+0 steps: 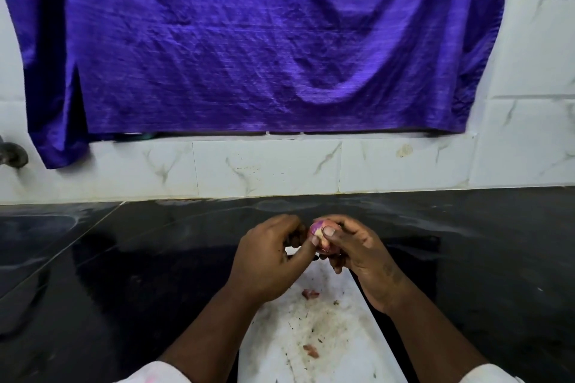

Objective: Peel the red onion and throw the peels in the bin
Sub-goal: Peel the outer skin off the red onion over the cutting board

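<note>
Our left hand [273, 255], fingers curled, pinches the red onion [315, 231], thumb on its skin. It sits mid-air btwn both hands, over the white board [314, 329]. Right hand [357, 253] clamps the other side. Best to hold firm w/ the right, lift skin by thumbnail & drop it by the peel bits [310, 293].

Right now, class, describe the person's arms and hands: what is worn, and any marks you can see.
Forearms bare. The left sleeve is white with a faint pink smudge; the right sleeve is white. A dark mark sits by the right wrist.
</note>
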`<state>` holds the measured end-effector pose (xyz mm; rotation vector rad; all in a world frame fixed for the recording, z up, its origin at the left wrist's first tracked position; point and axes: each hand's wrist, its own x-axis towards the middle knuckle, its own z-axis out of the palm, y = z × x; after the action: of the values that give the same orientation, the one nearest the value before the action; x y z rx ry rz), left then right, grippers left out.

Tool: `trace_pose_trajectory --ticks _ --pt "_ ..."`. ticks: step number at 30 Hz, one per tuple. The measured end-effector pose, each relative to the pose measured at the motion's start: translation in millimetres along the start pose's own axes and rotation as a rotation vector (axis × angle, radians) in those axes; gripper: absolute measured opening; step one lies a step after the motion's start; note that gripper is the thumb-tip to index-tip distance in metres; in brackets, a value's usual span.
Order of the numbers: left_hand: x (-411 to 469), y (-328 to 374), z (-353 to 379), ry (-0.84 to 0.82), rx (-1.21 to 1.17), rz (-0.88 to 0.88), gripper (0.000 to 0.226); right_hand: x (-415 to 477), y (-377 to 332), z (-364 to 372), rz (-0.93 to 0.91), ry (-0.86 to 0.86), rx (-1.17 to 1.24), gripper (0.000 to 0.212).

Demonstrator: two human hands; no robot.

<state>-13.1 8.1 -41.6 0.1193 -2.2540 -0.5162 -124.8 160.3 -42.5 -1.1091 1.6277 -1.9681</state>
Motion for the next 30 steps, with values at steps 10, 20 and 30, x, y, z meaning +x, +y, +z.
trace_pose_trajectory --ticks 10,20,30 --pt "1.8 -0.2 0.4 0.007 -0.034 -0.001 0.029 0.1 0.3 1.5 -0.007 -0.011 0.014 0.03" --pt "0.4 -1.5 2.5 0.054 -0.048 0.002 0.031 1.2 0.3 0.9 -0.006 0.0 0.035 0.029" --pt "-0.2 -2.3 7.3 0.012 -0.153 0.012 0.026 0.7 -1.4 0.4 -0.002 0.004 0.077 0.03"
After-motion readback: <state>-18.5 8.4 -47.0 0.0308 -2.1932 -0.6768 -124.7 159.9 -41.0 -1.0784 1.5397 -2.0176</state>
